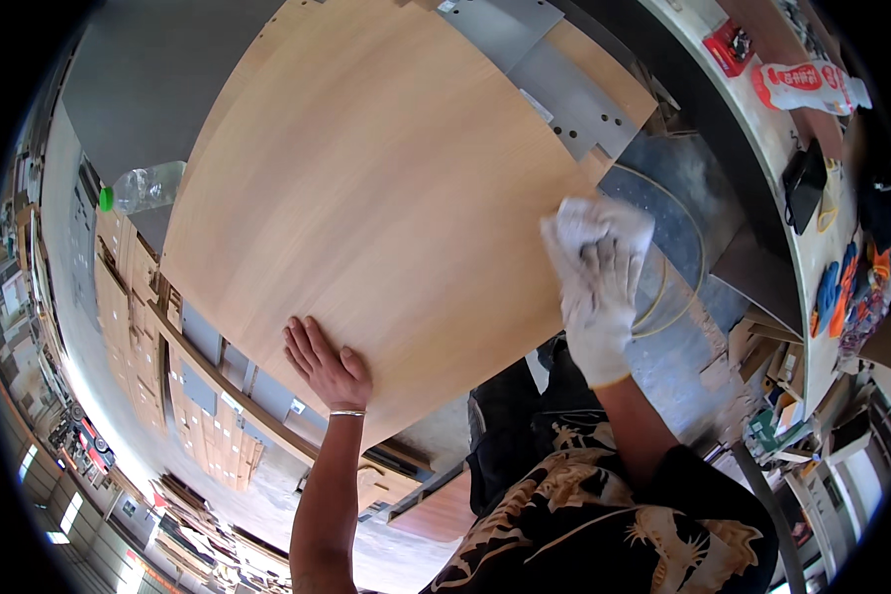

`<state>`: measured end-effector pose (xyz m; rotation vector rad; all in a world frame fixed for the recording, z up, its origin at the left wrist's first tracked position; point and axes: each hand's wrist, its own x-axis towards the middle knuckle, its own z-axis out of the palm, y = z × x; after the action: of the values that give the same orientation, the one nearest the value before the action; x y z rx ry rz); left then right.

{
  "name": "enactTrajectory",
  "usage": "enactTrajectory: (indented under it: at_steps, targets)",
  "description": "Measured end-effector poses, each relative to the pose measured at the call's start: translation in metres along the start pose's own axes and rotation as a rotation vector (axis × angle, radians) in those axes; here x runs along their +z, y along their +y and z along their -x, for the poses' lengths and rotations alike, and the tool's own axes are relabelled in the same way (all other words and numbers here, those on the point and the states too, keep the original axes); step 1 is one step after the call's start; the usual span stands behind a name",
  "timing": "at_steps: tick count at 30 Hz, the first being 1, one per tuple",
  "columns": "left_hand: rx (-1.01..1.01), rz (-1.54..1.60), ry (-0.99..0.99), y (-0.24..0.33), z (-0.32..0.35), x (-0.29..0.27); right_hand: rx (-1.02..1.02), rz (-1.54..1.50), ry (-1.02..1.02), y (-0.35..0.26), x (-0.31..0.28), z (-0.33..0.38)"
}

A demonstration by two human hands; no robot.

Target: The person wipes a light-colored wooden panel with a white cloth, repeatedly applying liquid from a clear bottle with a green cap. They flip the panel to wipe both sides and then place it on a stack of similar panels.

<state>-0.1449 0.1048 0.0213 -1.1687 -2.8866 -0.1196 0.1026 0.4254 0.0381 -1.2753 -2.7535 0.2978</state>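
A large light wood-grain panel [386, 188] lies flat in front of me. My left hand [329, 364], bare and with a thin bracelet at the wrist, rests palm down with spread fingers near the panel's near left edge. At the right edge of the panel is my right hand [604, 302], in a white work glove. It holds a crumpled white cloth [584, 220] against or just over that edge; slight blur hides whether the two touch. The gloved fingers lie over the cloth, and the thumb is hard to make out.
Grey boards with holes [589, 99] stick out beyond the panel's far right side. A clear bottle [151, 188] with a green cap lies left. On the curved bench [762, 129] at right are a red-and-white bottle [807, 87] and coloured gloves [834, 292]. A yellowish hose [701, 233] loops below.
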Motion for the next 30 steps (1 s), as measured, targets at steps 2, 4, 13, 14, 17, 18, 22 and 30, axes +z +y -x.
enactTrajectory:
  at_steps: [2, 4, 13, 14, 17, 18, 22, 30]
  targets:
    - [-0.011, -0.001, -0.008, 0.000, 0.001, 0.001, -0.055, -0.095, -0.020, 0.012, -0.002, 0.016]
    - [-0.011, -0.002, -0.005, -0.001, 0.001, 0.001, -0.091, 0.011, -0.012, 0.009, 0.000, -0.006]
    - [0.011, 0.007, 0.006, 0.005, -0.005, 0.001, -0.342, -0.282, 0.044, -0.109, 0.038, -0.152]
    - [0.007, 0.009, 0.007, 0.005, -0.005, 0.001, -0.389, -0.320, 0.071, -0.115, 0.043, -0.154]
    - [0.009, 0.005, 0.009, 0.001, -0.004, 0.000, -0.396, -0.379, 0.143, -0.106, 0.053, -0.177]
    - [0.011, 0.004, 0.009, 0.002, -0.004, 0.000, -0.313, -0.351, 0.159, -0.080, 0.057, -0.194]
    - [0.000, -0.002, 0.013, 0.002, -0.002, -0.002, -0.304, -0.289, 0.164, -0.058, 0.045, -0.172]
    - [0.012, 0.002, 0.027, 0.003, -0.004, -0.002, -0.065, -0.432, 0.181, -0.073, 0.020, -0.173]
